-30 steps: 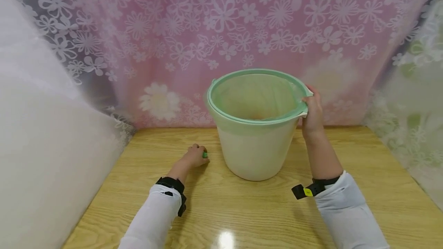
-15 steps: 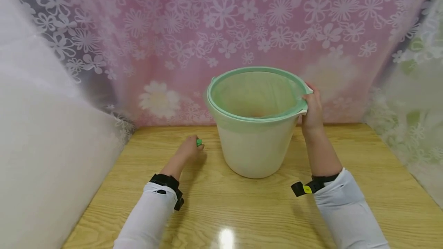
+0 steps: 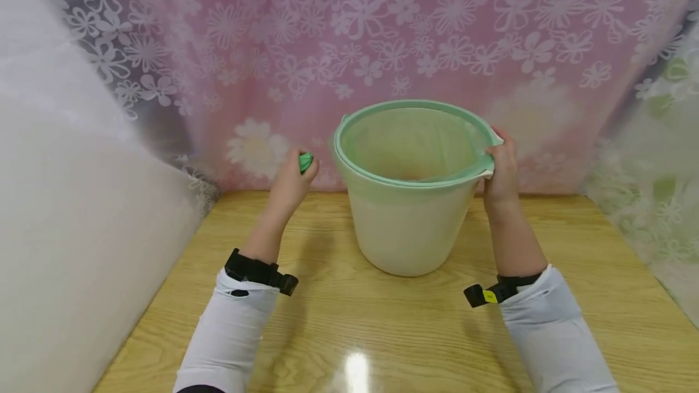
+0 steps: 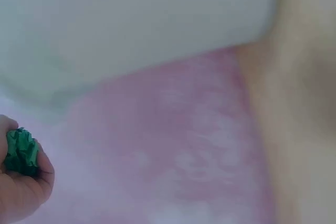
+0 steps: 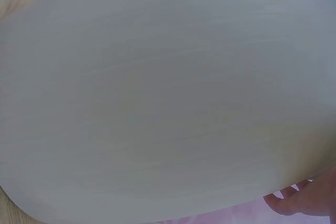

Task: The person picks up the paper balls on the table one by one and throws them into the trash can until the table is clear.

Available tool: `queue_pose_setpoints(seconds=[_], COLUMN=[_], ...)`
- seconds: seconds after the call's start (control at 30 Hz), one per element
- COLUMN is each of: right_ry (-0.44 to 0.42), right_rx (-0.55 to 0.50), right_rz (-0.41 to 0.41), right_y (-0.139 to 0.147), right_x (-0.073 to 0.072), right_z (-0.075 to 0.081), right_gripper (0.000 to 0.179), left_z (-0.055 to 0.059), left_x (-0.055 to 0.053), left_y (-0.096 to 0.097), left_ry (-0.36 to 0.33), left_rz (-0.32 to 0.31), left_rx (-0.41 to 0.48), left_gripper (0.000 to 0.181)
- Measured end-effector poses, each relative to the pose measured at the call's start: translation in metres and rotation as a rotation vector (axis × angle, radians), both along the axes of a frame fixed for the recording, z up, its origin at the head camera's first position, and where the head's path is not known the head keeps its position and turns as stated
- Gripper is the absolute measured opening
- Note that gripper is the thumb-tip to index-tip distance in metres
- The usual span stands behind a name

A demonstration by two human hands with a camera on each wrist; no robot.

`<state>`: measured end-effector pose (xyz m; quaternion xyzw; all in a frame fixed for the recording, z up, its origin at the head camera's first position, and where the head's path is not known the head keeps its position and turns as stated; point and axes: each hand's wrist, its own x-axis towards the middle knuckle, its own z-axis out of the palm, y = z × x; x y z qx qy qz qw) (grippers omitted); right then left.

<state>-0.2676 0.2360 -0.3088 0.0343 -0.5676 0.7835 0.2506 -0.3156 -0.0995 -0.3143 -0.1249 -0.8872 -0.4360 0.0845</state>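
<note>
A crumpled ball of green paper or foil (image 4: pixel 22 152) sits pinched between the thumb and fingers of my left hand (image 3: pixel 293 176). That hand is raised above the table, to the left of a pale bucket (image 3: pixel 406 229) with a green rim, and is about level with the upper part of its wall. On the bucket's right side my right hand (image 3: pixel 502 168) grips the rim at the handle, thumb over the top. In the right wrist view the bucket's wall fills most of the picture, with the right fingers (image 5: pixel 289 203) at its lower right edge.
The bucket stands on a wood-grain table (image 3: pixel 393 332). Behind it hangs a pink curtain (image 3: pixel 306 77) with white flowers. A white wall or sheet (image 3: pixel 82 229) rises on the left, and a pale floral sheet (image 3: pixel 655 187) on the right.
My left hand has risen from the tabletop with the crumpled green ball, moving up and slightly left beside the bucket. The right hand has kept its grip on the rim.
</note>
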Motion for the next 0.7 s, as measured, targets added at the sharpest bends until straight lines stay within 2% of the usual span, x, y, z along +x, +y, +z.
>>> queue_pose_setpoints(seconds=[0.1, 0.2, 0.33, 0.47, 0.57, 0.7], right_ry=[-0.011, -0.012, 0.0, 0.011, 0.009, 0.013], right_rx=[-0.005, 0.0, -0.004, -0.019, -0.017, -0.015], right_rz=[0.008, 0.011, 0.008, 0.0, 0.009, 0.004], right_y=[0.0, -0.001, 0.0, 0.001, 0.001, 0.002], right_x=[-0.001, -0.001, -0.001, -0.001, -0.001, 0.0], right_z=[0.0, -0.001, -0.002, -0.002, -0.002, -0.001], right_gripper=[0.047, 0.047, 0.047, 0.045, 0.045, 0.046], left_z=[0.024, 0.044, 0.069, 0.085, 0.091, 0.094], left_x=[0.011, 0.023, 0.036, 0.039, 0.036, 0.03], left_y=[0.01, 0.024, 0.049, 0.072, 0.087, 0.104], left_ry=[0.097, 0.23, 0.336, 0.326, 0.287, 0.222], left_rz=[-0.013, -0.037, -0.119, -0.191, -0.196, -0.194], left_rx=[0.127, 0.243, 0.245, 0.165, 0.098, -0.07], left_gripper=[0.038, 0.037, 0.037, 0.038, 0.038, 0.042])
